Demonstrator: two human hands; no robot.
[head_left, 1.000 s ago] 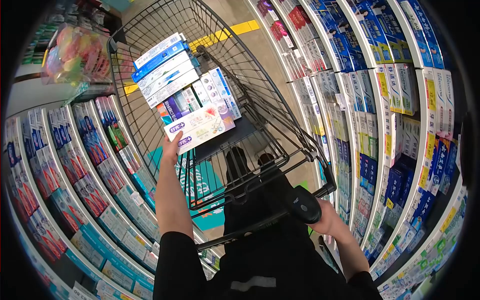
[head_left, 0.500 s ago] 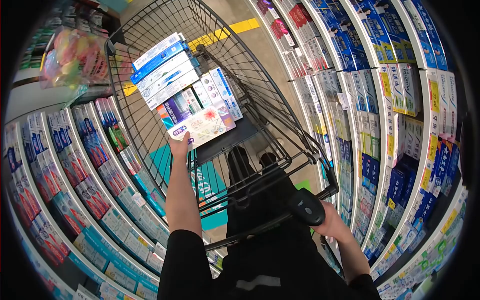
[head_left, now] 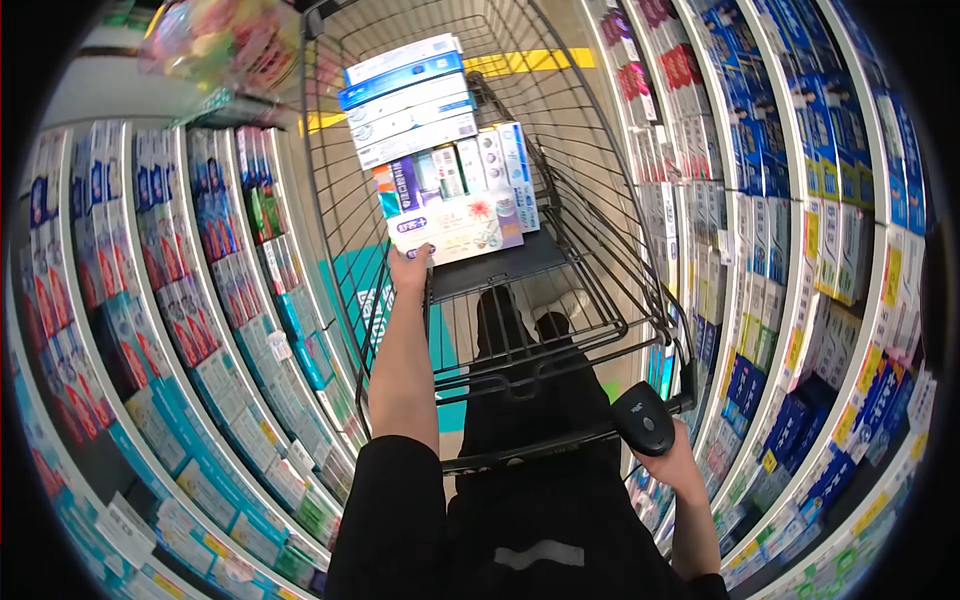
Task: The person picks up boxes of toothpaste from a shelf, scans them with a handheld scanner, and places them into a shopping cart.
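The left hand [head_left: 410, 270] reaches forward into the shopping cart [head_left: 590, 250] and grips the near left corner of a white toothpaste box [head_left: 455, 228], fingers closed on its edge. That box lies flat on the near end of a stack of other toothpaste boxes [head_left: 410, 100], which runs away from the left hand toward the far end of the cart; blue and white cartons lie farthest off, smaller upright packs just beyond the held box. The right hand [head_left: 672, 468] sits low and to the right of the left one, closed around a black handheld scanner [head_left: 643, 418] just beside the cart's handle bar. Left of the left hand curve shelves [head_left: 200, 300] packed with boxed goods, and more packed shelving [head_left: 800, 250] rises beyond the right hand. Between the two arms, below the cart's wire floor, dark clothing shows.
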